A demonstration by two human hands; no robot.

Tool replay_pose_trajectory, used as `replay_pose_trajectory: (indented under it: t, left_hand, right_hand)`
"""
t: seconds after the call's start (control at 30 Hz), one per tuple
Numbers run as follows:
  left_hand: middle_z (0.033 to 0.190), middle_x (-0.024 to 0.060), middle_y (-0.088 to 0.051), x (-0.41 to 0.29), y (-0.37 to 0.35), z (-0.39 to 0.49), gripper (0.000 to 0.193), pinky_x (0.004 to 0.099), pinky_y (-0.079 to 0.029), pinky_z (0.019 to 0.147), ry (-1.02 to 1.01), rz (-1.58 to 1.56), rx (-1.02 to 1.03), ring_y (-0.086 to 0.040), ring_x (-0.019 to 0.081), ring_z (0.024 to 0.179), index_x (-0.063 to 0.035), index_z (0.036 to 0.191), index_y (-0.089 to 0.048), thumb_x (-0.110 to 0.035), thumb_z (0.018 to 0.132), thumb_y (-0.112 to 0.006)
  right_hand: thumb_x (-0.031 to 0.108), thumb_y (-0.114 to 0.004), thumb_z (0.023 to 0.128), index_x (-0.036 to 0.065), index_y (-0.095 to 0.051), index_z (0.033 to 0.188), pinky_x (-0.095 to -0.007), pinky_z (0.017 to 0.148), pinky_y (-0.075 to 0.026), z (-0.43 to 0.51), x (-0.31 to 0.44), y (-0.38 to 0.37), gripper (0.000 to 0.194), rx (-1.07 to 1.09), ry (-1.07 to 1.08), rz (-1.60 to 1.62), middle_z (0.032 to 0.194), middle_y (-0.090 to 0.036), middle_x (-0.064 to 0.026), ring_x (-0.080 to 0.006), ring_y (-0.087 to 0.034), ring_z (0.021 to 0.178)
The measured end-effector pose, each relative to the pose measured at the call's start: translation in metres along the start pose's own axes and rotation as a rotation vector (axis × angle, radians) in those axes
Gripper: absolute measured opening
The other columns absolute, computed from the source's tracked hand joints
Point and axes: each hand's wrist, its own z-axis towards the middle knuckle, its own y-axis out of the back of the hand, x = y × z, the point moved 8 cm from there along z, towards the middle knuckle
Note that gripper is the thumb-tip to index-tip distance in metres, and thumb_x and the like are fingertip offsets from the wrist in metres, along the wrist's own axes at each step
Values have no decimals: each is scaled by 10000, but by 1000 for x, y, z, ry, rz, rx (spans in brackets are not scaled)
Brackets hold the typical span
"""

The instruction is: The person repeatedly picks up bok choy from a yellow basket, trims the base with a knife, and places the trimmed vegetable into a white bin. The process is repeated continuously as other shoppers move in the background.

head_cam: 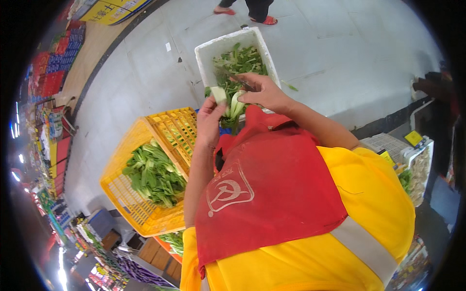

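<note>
My left hand [210,115] grips a pale green stalk piece [218,94], blurred at its upper end. My right hand [267,92] holds a thin dark knife [243,83], its blade partly lost against the greens. The thumb of that hand touches a head of bok choy [237,104], whose white stems point up and leaves hang down between my hands. Under both hands stands a white foam box [202,60] with loose green leaves and trimmings [244,60] inside.
At my left, a yellow plastic crate [145,218] holds a heap of bok choy [154,174]. Beyond the box a person's feet in red sandals [269,20] are on the grey floor [327,47]. A foam tray of produce [422,167] is at right; purple vegetables [142,269] lie lower left.
</note>
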Motion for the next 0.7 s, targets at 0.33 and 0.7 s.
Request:
replay_pose_trajectory:
  t: [0.33, 0.7]
  left_hand:
    - [1022, 15, -591, 1, 84, 23, 420, 231, -423, 690, -68, 13, -396, -525, 81, 803, -24, 1263, -478, -153, 881, -592]
    - [1123, 100, -580, 42, 29, -11, 500, 256, -446, 809, 83, 280, 5, -552, 136, 971, 9, 1284, -433, -180, 859, -618]
  right_hand:
    - [205, -570, 857, 34, -586, 980, -220, 336, -166, 3, 12, 81, 212, -424, -66, 212, 543, -406, 40, -39, -260, 353]
    - [335, -471, 917, 102, -515, 868, -236, 328, -198, 8, -47, 53, 243, -419, -449, 620, 634, -510, -19, -72, -265, 355]
